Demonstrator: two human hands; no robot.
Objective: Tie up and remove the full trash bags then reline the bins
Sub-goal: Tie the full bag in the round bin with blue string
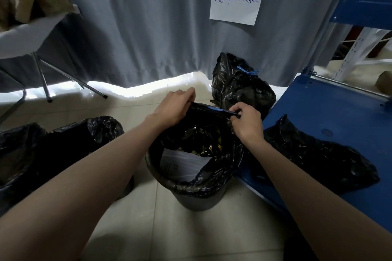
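Head view, looking down over both bare forearms at a round dark plastic waste bin [197, 201] standing on the pale tiled floor [191, 235]. The bin is lined with a crinkled black plastic trash bag [212, 178], whose near edge is folded over the bin's rim while its far edge is lifted and stretched into a taut band between the two hands. The left hand [172, 108] grips the left end of this band with its fingers curled over the top of it; the right hand [247, 122] pinches the right end between thumb and bent fingers. A short blue strip (apparently part of the bag's drawstring) shows on the band between the hands. Inside the bag lie dark crumpled scraps and a pale sheet or wrapper [182, 161]. Behind the bin, against the grey curtain [137, 27], sits a full black trash bag tied shut with a blue drawstring [239, 87]. To the left stands a second bin draped in black plastic [70, 144], partly hidden by the left forearm. To the right, a loose black plastic bag [322, 154] lies flat on a blue metal platform [331, 108]. A white paper sign with blue handwriting [237, 1] hangs on the curtain.
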